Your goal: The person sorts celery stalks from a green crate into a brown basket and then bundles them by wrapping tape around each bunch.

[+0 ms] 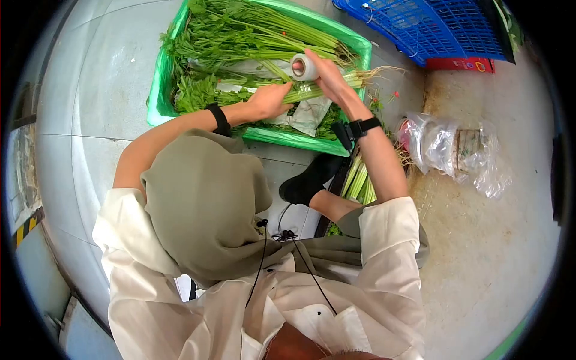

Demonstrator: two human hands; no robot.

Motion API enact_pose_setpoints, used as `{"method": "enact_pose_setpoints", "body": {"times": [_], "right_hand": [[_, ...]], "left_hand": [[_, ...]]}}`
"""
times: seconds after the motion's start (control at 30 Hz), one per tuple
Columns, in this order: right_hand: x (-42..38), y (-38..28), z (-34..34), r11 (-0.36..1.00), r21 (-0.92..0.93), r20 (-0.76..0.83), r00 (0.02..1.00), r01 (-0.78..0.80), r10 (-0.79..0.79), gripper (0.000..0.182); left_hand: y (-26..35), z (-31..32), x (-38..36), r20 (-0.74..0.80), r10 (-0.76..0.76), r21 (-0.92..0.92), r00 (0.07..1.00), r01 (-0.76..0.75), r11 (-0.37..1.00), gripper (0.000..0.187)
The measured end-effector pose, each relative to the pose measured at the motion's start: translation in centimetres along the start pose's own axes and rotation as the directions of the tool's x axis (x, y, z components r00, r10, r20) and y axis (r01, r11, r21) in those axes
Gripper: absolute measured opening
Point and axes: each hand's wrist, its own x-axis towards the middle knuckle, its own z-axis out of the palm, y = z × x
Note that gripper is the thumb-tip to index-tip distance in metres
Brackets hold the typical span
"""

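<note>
Green-lined crate [258, 133] holds long leafy celery stalks [264, 27], their roots toward the right. My left hand [270, 101] is closed round a bunch of stalks [309, 92] near the crate's middle. In my right hand [324, 75] is a roll of clear tape [305, 67], with a finger through its core, just above the same bunch. A shiny band of tape lies on the stalks between my hands. Below the bunch, a pale crumpled sheet [309, 117] rests on the greens.
Blue plastic crates [432, 27] stand at the upper right over a red box [461, 65]. Clear plastic packaging [441, 147] lies on the floor at the right. More stalks [360, 183] are beside my right forearm, near my black shoe [306, 180].
</note>
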Motion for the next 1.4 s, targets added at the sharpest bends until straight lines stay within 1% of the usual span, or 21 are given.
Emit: {"method": "enact_pose_setpoints", "body": {"times": [0.07, 0.1, 0.13, 0.2, 0.23, 0.27, 0.33, 0.5, 0.57, 0.8, 0.87, 0.9, 0.97, 1.0, 1.07, 1.17, 1.23, 1.27, 1.33, 1.37, 1.4], "right_hand": [[0.6, -0.7, 0.1, 0.999, -0.028, 0.003, 1.000, -0.020, 0.021, 0.050], [0.8, -0.9, -0.1, 0.997, -0.075, -0.032, 1.000, -0.004, 0.002, 0.049], [0.9, -1.0, -0.3, 0.992, -0.126, -0.063, 0.998, 0.013, -0.021, 0.048], [0.2, -0.9, -0.7, 0.994, -0.073, -0.052, 0.995, 0.079, -0.083, 0.048], [-0.2, -0.9, -0.8, 0.995, 0.042, -0.101, 0.991, 0.091, -0.087, 0.048], [-0.5, -1.0, -0.9, 0.982, 0.154, -0.152, 0.985, 0.108, -0.085, 0.048], [-0.9, -0.5, -1.3, 0.984, 0.138, -0.141, 0.986, 0.111, -0.091, 0.048], [-1.1, -0.4, -0.4, 0.994, -0.032, -0.117, 0.987, 0.104, -0.108, 0.049], [-0.7, -0.4, -0.1, 0.996, -0.054, -0.146, 0.986, 0.073, -0.080, 0.048], [2.2, 1.4, 0.0, 0.940, -0.342, -0.020, 1.000, 0.008, -0.016, 0.054], [2.6, 1.3, 0.2, 0.926, -0.376, -0.012, 1.000, -0.030, 0.027, 0.054], [3.0, 1.4, 0.2, 0.929, -0.368, 0.010, 0.999, -0.040, 0.048, 0.056], [4.0, 1.5, 0.0, 0.931, -0.360, 0.031, 0.997, -0.055, 0.071, 0.057], [4.8, 1.7, -0.4, 0.890, -0.447, 0.030, 0.993, -0.090, 0.116, 0.061], [6.1, 2.3, -0.8, 0.840, -0.529, 0.026, 0.987, -0.123, 0.160, 0.066], [7.0, 2.9, -0.7, 0.755, -0.645, -0.011, 0.990, -0.117, 0.144, 0.072], [7.0, 2.3, -0.3, 0.511, -0.854, 0.005, 0.980, -0.101, 0.201, 0.080], [6.7, 2.1, -0.2, 0.513, -0.852, 0.004, 0.980, -0.101, 0.201, 0.080], [4.1, 1.8, 0.5, 0.243, -0.970, -0.017, 0.993, 0.012, -0.117, 0.071], [1.2, 0.0, 0.9, 0.410, -0.905, -0.054, 0.925, 0.114, -0.376, 0.056], [-0.7, 0.3, 0.6, 0.403, -0.908, -0.050, 0.925, 0.116, -0.377, 0.056]], "left_hand": [[1.2, -1.6, -0.5, 0.038, -0.138, -0.167, 0.990, 0.142, 0.976, 0.068], [0.0, -0.2, 0.1, -0.116, -0.090, -0.293, 0.989, 0.052, 0.955, 0.066], [-0.7, -0.5, 0.6, -0.111, -0.093, -0.292, 0.990, 0.057, 0.955, 0.066], [-1.7, -1.0, 1.5, -0.130, 0.091, -0.451, 0.987, -0.140, 0.882, 0.055], [-2.0, -1.0, 1.7, -0.117, 0.084, -0.522, 0.990, -0.133, 0.843, 0.039], [-2.2, -0.9, 1.8, -0.120, 0.084, -0.525, 0.989, -0.135, 0.840, 0.039], [-2.4, -0.8, 1.8, -0.027, -0.057, -0.649, 0.998, 0.026, 0.760, 0.030], [-2.6, 0.9, 2.4, -0.151, -0.109, -0.570, 0.982, 0.003, 0.821, 0.022], [-2.3, 0.4, 2.1, -0.113, -0.190, -0.518, 0.975, 0.106, 0.849, 0.025], [-1.4, -0.4, 1.4, 0.020, -0.164, -0.452, 0.986, 0.155, 0.878, 0.037], [-1.1, -0.1, 0.6, -0.130, -0.117, -0.423, 0.985, 0.052, 0.905, 0.041], [-0.9, -0.2, 0.2, -0.130, -0.122, -0.421, 0.984, 0.056, 0.905, 0.041], [-0.2, -0.1, 0.0, -0.225, -0.099, -0.403, 0.969, 0.000, 0.915, 0.064], [0.2, -0.4, -0.2, -0.223, -0.100, -0.404, 0.970, 0.001, 0.915, 0.064], [0.9, -1.2, -0.3, -0.128, -0.137, -0.363, 0.982, 0.082, 0.928, 0.087], [0.8, -1.1, 0.0, -0.134, -0.199, -0.397, 0.971, 0.131, 0.908, 0.094], [-0.7, -0.3, 1.0, -0.089, -0.190, -0.399, 0.978, 0.139, 0.906, 0.092], [-1.6, 0.1, 1.6, -0.047, -0.181, -0.400, 0.982, 0.148, 0.904, 0.089], [-1.8, 0.2, 2.1, -0.039, -0.208, -0.409, 0.977, 0.174, 0.896, 0.084], [-1.8, 0.2, 2.2, -0.038, -0.234, -0.421, 0.971, 0.197, 0.886, 0.079], [-1.6, -0.4, 2.1, -0.044, -0.235, -0.426, 0.971, 0.195, 0.884, 0.079]]}}
